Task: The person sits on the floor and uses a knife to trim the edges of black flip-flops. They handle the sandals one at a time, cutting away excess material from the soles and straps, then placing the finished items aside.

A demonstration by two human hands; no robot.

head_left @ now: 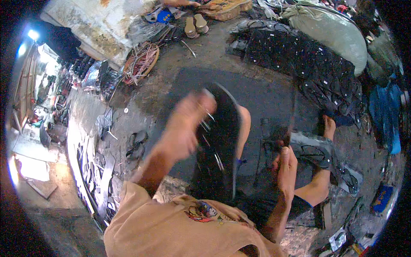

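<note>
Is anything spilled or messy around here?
Yes, it looks messy. At the left, pale strips lie scattered every which way on the floor. Farther up, thin reddish strips are tangled together. Nothing looks clearly broken.

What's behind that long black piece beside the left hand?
Behind the long black piece, part of a bare leg and the dark floor mat show past its edges. What lies directly behind is covered.

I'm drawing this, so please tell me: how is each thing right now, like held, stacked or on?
Left hand, blurred, grip unclear
Right hand, closed around a dark stick
Dark stick, held
Long dark board, lengthwise before the person
Tan soles, stacked in two piles
Pale sack, bulging
Round tray, holding scraps
Top-left light, on
</note>
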